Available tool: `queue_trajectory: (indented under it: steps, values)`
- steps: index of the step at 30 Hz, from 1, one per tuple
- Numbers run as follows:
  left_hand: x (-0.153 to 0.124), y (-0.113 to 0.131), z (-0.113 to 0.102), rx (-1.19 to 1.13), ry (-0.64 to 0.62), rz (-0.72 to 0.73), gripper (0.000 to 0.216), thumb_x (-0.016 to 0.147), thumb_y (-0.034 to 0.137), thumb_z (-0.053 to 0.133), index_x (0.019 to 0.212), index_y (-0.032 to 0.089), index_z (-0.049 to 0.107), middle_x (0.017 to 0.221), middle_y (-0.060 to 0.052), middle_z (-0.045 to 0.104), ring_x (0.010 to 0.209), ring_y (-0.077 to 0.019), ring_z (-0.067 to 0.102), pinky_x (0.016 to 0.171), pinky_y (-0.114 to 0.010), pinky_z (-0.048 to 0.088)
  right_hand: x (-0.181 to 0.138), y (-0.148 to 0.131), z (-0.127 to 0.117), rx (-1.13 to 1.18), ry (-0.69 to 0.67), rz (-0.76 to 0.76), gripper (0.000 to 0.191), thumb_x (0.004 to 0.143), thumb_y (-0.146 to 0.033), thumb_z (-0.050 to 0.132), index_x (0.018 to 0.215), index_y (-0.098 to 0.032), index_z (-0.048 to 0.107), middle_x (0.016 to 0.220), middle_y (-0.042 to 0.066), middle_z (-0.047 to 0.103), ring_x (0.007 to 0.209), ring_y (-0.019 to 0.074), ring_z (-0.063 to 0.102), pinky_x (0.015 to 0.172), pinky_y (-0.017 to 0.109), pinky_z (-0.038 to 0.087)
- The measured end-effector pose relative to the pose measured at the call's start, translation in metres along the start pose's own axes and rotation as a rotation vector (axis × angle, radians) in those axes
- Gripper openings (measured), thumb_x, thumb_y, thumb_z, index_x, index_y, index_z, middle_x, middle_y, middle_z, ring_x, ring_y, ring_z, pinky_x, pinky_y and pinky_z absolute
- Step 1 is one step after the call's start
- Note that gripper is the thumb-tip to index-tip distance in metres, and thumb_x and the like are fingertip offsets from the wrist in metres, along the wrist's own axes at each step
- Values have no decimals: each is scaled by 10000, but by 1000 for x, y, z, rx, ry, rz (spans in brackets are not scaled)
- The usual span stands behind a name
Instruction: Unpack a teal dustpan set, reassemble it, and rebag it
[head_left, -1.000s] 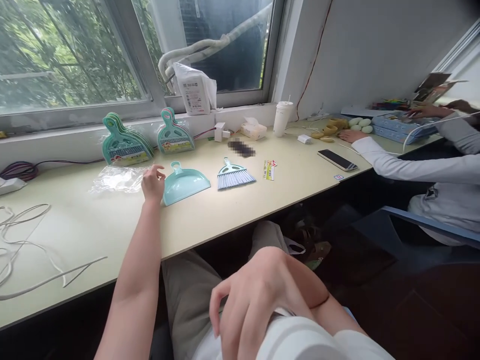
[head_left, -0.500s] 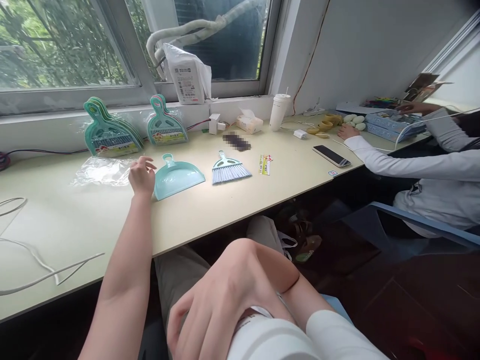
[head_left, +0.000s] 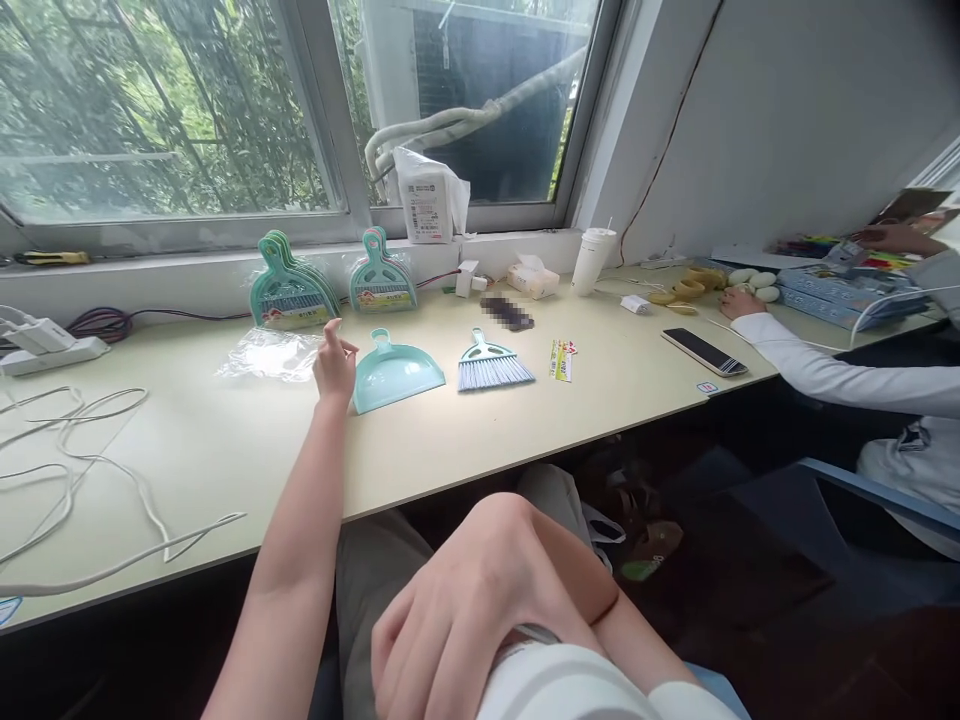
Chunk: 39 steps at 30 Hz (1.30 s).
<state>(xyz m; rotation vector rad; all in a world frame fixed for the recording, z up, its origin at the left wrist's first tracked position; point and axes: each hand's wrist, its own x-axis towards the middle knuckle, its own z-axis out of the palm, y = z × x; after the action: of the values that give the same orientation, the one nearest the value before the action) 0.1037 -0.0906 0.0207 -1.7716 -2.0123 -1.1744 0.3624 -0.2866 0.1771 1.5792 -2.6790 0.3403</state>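
Observation:
My left hand [head_left: 335,365] hovers over or rests on the table beside a light teal dustpan [head_left: 399,377], its fingers apart and holding nothing. Left of that hand lies crumpled clear plastic wrap [head_left: 271,354]. A small teal hand broom [head_left: 495,372] with pale bristles lies right of the dustpan, and a printed label card [head_left: 562,360] sits further right. Close to the camera, my right hand [head_left: 469,610] is wrapped round a white lidded cup [head_left: 574,690], whose lower part is out of frame.
Packaged dustpan-and-brush sets [head_left: 294,290] lean by the window wall. White cables [head_left: 142,490] sprawl at the left. A tissue pack [head_left: 532,277], another white cup [head_left: 592,262] and a phone [head_left: 703,352] stand or lie to the right. A co-worker's arm [head_left: 825,372] reaches across the right side.
The view has swung left and slightly upward, so the table items appear further right. Both hands keep nearly the same pose, the right one still round the cup.

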Motion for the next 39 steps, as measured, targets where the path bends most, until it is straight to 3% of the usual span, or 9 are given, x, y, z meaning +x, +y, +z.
queue_trajectory:
  steps: [7,13,24,28,34,39]
  values:
    - [-2,-3,1,13,-19,53,628,755,-1,530,1322,212,364,878,-29,679,985,-235,602,686,-297,459,7,9,2,-32,15,-32,914,760,-742,470,1102,82,668,1229,233,575,1259,271,492,1108,215,244]
    - [-2,-5,1,4,-43,56,651,748,-32,477,1334,213,339,870,-25,667,904,-219,612,642,-287,448,7,12,6,-22,-33,-7,929,733,-766,476,1147,46,659,1246,187,577,1300,246,449,1120,180,203]
    - [-4,-5,1,5,-50,77,645,753,-26,472,1335,223,350,893,-41,644,932,-234,591,652,-294,452,7,13,9,59,131,-55,874,719,-679,583,1076,115,657,1218,263,571,1208,273,533,1084,205,292]
    - [-5,-3,-1,5,-78,68,639,763,-23,465,1340,228,353,904,-43,640,924,-224,590,667,-294,458,8,11,8,85,80,-28,833,701,-683,595,1066,61,681,1232,231,566,1245,223,513,1090,133,239]
    - [-5,2,-5,11,-83,72,667,766,-17,457,1366,246,332,889,-37,633,909,-213,586,663,-285,461,8,8,9,34,48,-15,863,685,-692,605,1086,69,672,1304,221,513,1277,216,477,1111,151,206]
    - [-5,2,-4,51,-93,49,663,758,-13,433,1367,227,331,907,-48,647,935,-225,589,635,-280,444,7,8,7,-3,5,-18,873,705,-723,558,1105,45,676,1260,196,556,1290,234,460,1115,161,208]
